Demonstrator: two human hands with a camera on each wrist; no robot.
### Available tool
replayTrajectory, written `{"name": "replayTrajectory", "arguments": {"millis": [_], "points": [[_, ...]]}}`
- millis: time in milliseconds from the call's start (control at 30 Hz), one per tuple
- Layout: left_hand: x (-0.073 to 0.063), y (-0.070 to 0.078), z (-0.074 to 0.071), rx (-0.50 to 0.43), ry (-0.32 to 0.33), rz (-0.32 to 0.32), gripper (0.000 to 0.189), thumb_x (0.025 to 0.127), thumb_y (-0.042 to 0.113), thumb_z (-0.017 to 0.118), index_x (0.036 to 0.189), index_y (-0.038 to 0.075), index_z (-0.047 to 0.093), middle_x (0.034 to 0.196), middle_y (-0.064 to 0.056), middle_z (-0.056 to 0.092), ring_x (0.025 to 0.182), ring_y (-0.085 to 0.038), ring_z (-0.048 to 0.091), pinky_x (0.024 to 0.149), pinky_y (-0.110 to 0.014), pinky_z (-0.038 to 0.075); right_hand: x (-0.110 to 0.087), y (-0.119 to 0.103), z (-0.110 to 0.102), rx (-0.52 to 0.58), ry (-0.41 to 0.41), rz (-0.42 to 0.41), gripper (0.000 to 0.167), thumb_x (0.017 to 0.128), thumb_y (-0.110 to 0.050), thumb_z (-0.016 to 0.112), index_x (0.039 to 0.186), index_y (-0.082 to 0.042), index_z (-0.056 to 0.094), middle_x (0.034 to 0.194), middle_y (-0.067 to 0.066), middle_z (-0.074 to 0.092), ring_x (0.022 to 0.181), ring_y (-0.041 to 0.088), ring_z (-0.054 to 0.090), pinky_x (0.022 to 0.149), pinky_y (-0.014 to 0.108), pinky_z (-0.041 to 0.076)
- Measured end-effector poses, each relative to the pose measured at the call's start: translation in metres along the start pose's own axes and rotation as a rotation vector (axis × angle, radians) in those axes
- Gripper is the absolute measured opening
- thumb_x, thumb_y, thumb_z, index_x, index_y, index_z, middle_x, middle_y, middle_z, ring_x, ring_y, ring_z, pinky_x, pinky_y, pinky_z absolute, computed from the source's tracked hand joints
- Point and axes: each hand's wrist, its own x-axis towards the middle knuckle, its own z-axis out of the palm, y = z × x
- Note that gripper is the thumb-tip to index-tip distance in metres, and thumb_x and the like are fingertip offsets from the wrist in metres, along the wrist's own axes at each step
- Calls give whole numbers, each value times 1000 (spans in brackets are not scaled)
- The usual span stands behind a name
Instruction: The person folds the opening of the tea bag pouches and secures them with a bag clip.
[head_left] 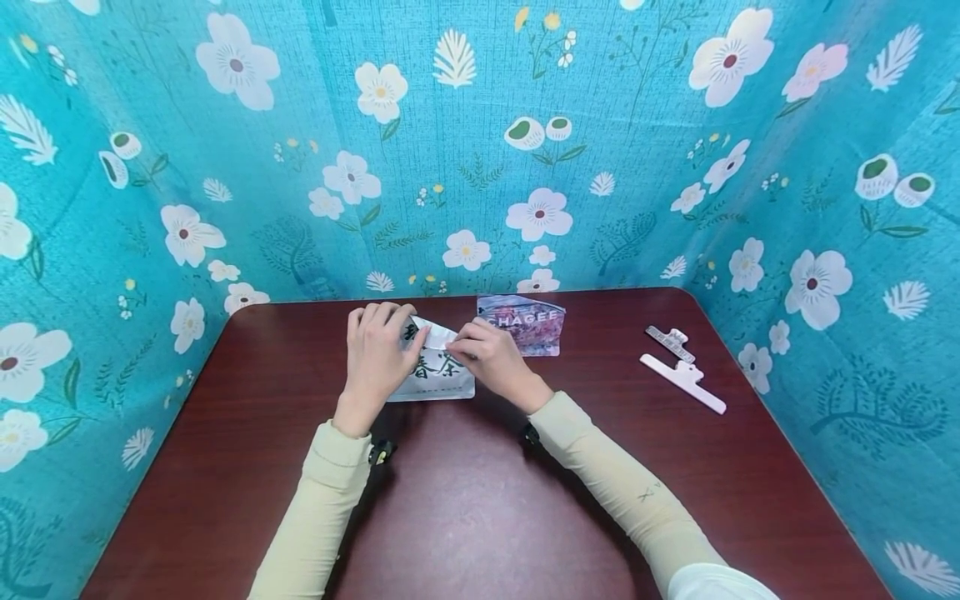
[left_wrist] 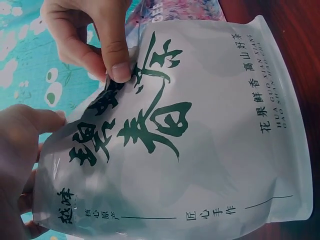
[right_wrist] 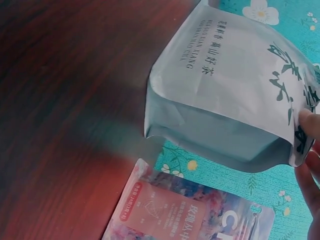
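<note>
A pale tea pouch (head_left: pixel 431 385) with large green characters stands on the table, its top edge bent over on the right side. At its upper left edge my left hand (head_left: pixel 375 350) grips it, thumb toward the front; the fingers behind are partly hidden. On the other side my right hand (head_left: pixel 495 358) pinches the bent top edge between thumb and fingers. In the left wrist view the right thumb (left_wrist: pixel 120 70) presses on the fold beside the characters. The pouch's open-looking bottom gusset (right_wrist: pixel 215 135) shows in the right wrist view.
Behind the right hand stands a colourful pouch (head_left: pixel 536 333) lettered CHAGEE. At the table's right side lie a grey-patterned sealing clip (head_left: pixel 670 343) and a longer white sealing clip (head_left: pixel 684 385). A blue flowered curtain (head_left: pixel 465 150) borders the dark red table (head_left: pixel 465 517).
</note>
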Motion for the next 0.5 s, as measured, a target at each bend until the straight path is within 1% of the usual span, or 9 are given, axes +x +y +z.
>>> {"name": "replayTrajectory", "arguments": {"millis": [133,267,400,500], "points": [[0,0,-2,-13,-10,-13,34,89,29,79,111,5,73,102,-15,70,98,-34,61,92,-53,41,-1,0,0,22,6,3,12,81,-5,85,92,-7,82,86,1,69,81,15,61,72,25,55],[-1,0,-3,-20,-17,-15,34,89,29,80,112,5,73,103,-15,70,99,-34,60,93,-53,40,-1,0,-1,83,17,50,14,81,-7,85,94,-6,80,90,3,70,85,16,64,75,26,55],[-2,-1,-3,-29,-18,-5,34,88,29,80,111,6,72,103,-15,70,99,-34,60,93,-53,40,0,-2,-2,164,25,156,22,81,-9,86,101,-4,78,97,6,70,89,17,65,77,27,55],[-2,-1,-3,-34,-18,4,33,88,30,81,110,7,72,104,-14,70,100,-34,60,94,-53,40,3,-2,-2,204,5,256,33,80,-11,87,111,-3,76,102,9,70,87,17,65,76,28,56]]}}
